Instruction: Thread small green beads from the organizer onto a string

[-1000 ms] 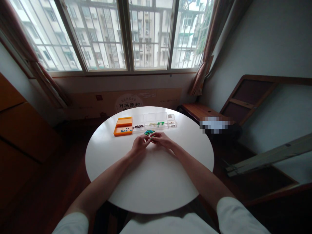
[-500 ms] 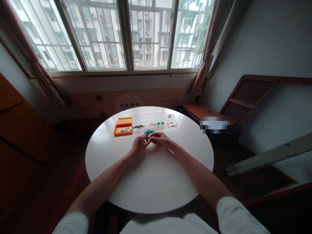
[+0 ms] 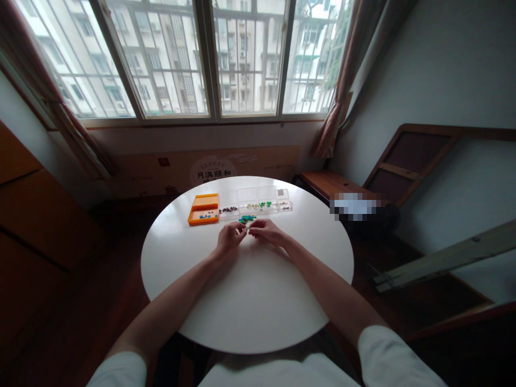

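Over the middle of a round white table [image 3: 250, 290], my left hand [image 3: 231, 236] and my right hand [image 3: 266, 231] meet fingertip to fingertip. Both are closed in a pinch around something tiny and pale between them, too small to name. Just beyond the fingers lies a small heap of blue and green pieces [image 3: 247, 219], partly hidden by the hands. Farther back stand clear plastic boxes with lids up, holding dark pieces [image 3: 229, 209], cream pieces [image 3: 252, 206] and green pieces [image 3: 265, 204].
An open orange case [image 3: 203, 221] with a few blue pieces sits left of the clear boxes. Beyond the table's far edge is a printed cardboard panel [image 3: 161, 169] below the window. A low wooden bench [image 3: 326, 181] stands at the right.
My left hand has shifted slightly left, and its fingertips have drawn a little apart from the right ones. The boxes and the heap have stayed put.
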Demonstrator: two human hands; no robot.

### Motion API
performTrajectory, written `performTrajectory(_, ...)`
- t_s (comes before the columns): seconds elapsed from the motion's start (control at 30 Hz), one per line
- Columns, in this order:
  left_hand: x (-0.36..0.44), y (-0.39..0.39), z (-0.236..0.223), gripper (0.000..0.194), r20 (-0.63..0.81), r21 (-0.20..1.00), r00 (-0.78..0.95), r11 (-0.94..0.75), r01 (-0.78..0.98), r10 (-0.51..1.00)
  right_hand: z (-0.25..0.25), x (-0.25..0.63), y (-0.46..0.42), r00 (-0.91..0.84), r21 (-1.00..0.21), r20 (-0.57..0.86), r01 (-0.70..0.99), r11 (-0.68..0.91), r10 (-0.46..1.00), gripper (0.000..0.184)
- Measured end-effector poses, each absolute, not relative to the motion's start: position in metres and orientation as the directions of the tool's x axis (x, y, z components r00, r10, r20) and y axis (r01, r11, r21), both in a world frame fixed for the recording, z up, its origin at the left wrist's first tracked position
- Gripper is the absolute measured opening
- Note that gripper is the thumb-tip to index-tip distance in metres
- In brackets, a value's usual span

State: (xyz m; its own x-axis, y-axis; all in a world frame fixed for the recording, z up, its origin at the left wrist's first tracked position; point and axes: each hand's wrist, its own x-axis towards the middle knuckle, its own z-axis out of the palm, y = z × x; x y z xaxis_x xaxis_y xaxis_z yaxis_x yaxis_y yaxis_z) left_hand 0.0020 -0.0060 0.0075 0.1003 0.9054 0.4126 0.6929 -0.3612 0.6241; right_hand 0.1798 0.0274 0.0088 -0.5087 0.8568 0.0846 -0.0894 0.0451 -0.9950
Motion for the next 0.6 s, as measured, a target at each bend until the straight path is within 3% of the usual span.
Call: performTrajectory(0.6, 0.0034, -0.0063, 0.0078, 0.018, 0.429, 0.631, 0.132, -0.401, 0.664, 0.893, 0.0075, 0.1787, 0.0293, -0.514, -0.995, 0.087, -0.078, 0.055, 0.853, 0.032)
